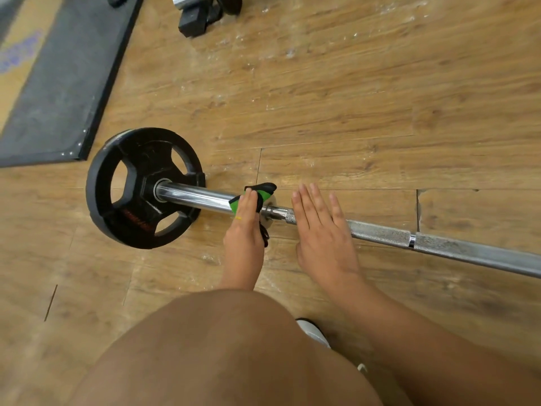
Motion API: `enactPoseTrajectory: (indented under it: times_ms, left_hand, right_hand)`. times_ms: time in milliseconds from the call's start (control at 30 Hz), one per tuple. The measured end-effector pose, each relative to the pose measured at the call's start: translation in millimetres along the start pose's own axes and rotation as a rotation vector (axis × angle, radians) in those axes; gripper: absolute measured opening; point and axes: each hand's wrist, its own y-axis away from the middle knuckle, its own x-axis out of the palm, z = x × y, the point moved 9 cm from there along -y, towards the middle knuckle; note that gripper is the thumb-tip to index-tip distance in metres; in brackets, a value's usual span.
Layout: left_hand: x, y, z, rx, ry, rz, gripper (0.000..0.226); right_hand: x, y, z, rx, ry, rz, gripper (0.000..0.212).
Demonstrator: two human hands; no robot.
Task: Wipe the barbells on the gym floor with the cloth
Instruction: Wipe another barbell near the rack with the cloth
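A chrome barbell point(380, 234) lies across the wooden floor, with a black weight plate point(140, 189) on its left end. My left hand point(244, 232) holds a green and black cloth point(265, 190) against the smooth sleeve point(199, 197), just left of the collar. Its fingers lie over the cloth, the thumb is hidden, and a black cord hangs below the palm. My right hand point(322, 230) is flat with straight fingers over the start of the knurled shaft, holding nothing.
A dark rubber mat point(67, 83) lies at the upper left, close to the plate. Black dumbbell ends and a chrome bar end point(202, 13) sit at the top centre. My bent knee point(222, 353) fills the foreground, beside a white shoe point(313, 332).
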Motion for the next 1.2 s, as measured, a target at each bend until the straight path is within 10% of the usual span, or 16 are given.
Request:
enactPoseTrajectory:
  times_ms: [567,833,1200]
  left_hand:
    - [-7.4,3.9,-0.9,0.042,0.084,-0.066,0.042]
    - [-3.9,-38.6,-5.6,0.110,0.061,0.218,0.043]
    - [12.5,-58.2,-10.1,0.194,0.113,0.004,0.038]
  right_hand:
    - [5.4,10.6,7.7,0.002,-0.054,0.041,0.082]
    - [5.2,-5.4,-1.7,0.007,-0.035,0.075,0.085]
    - [-1.2,-39.4,-25.4,0.026,-0.085,0.086,0.086]
